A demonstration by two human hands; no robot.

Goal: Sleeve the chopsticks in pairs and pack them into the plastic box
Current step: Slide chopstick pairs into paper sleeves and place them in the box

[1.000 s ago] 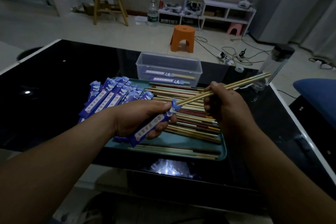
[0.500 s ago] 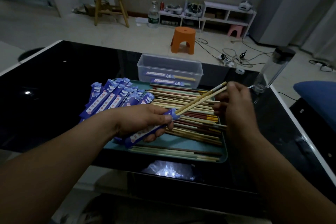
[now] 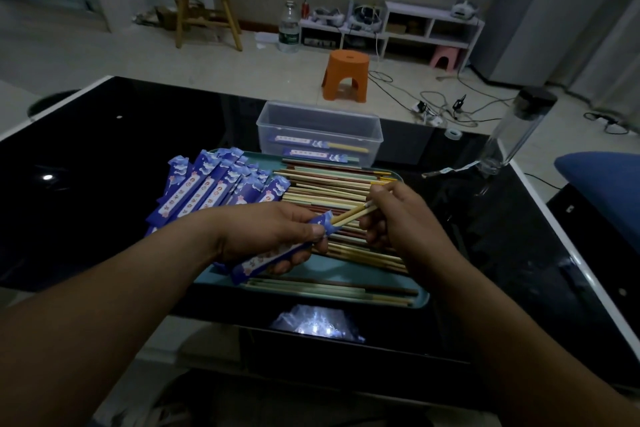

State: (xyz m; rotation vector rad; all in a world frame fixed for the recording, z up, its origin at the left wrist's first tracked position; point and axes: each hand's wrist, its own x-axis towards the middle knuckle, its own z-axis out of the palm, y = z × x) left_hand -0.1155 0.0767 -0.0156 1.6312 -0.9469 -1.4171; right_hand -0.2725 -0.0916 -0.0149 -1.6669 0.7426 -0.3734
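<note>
- left hand wraps a flat blue paper sleeve; thumb on top near its mouth, fingers curled under, firm hold
- sleeve is printed, thin and long; its mouth points to 2 o'clock and its closed end to 8 o'clock
- chopstick pair, pale yellow, smooth, slim sticks side by side; a short length shows outside the sleeve mouth, the rest is inside
- right hand pinches the outer ends of the pair with thumb and fingertips, narrow grip, other fingers curled
- both hands hover over the middle of a teal tray, shallow, rounded corners, low rim
- loose chopsticks lie in the tray running 9 to 3 o'clock; cream, yellow, green and dark red, matte
- a few more sticks lie along the tray's 6 o'clock rim
- empty sleeves are fanned in a stack on the tray's 10 o'clock side, overhanging the rim
- plastic box, clear, rectangular, open-topped, sits just beside the tray at 12 o'clock
- two sleeved pairs lie flat in the box bottom
- table is glossy black glass with a white border; a wide stretch of it lies at 9 o'clock of the tray
- tray's 6 o'clock rim sits near the table's near edge
- clear bottle with a black cap stands at 2 o'clock near the table's right edge, tape roll beside it
- orange stool is on the floor beyond the box
</note>
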